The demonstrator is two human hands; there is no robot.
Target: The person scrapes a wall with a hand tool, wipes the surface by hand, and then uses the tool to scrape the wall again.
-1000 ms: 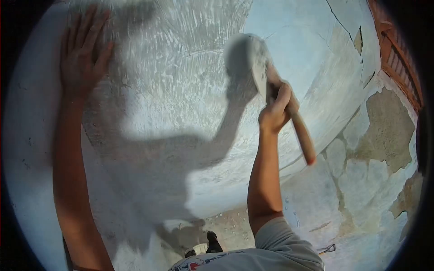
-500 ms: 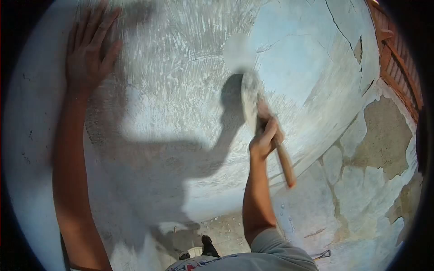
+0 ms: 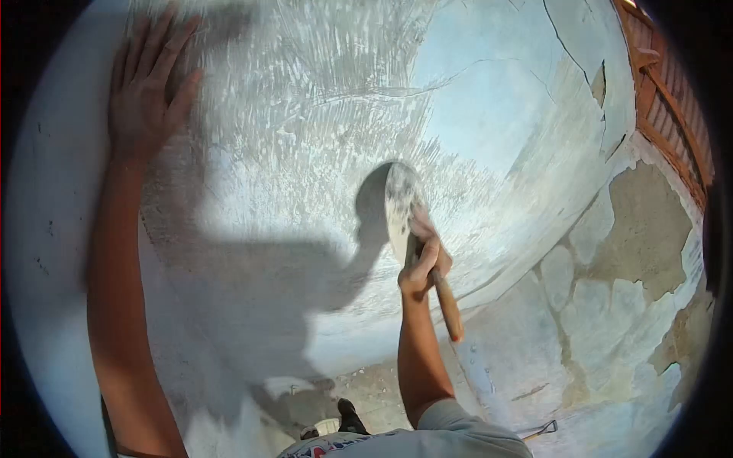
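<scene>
My left hand lies with fingers spread against the pale wall at the upper left. In my right hand is a trowel, gripped close to its blade, so the wooden handle sticks out below the fist. The broad, rounded blade points up and carries grey smears; it is right at the wall, with its shadow just to the left. Around it the wall surface is rough with streaky scrape marks, while a smooth light-blue patch lies to the upper right.
Cracks and peeling paint run along the right, with bare brownish plaster showing. Reddish-brown roof timbers are at the upper right. Below are my shoe, a light container by it, and a tool's handle on the lower right.
My right hand has moved down and slightly left with the trowel, its blade now lower on the wall. The left hand has stayed in place.
</scene>
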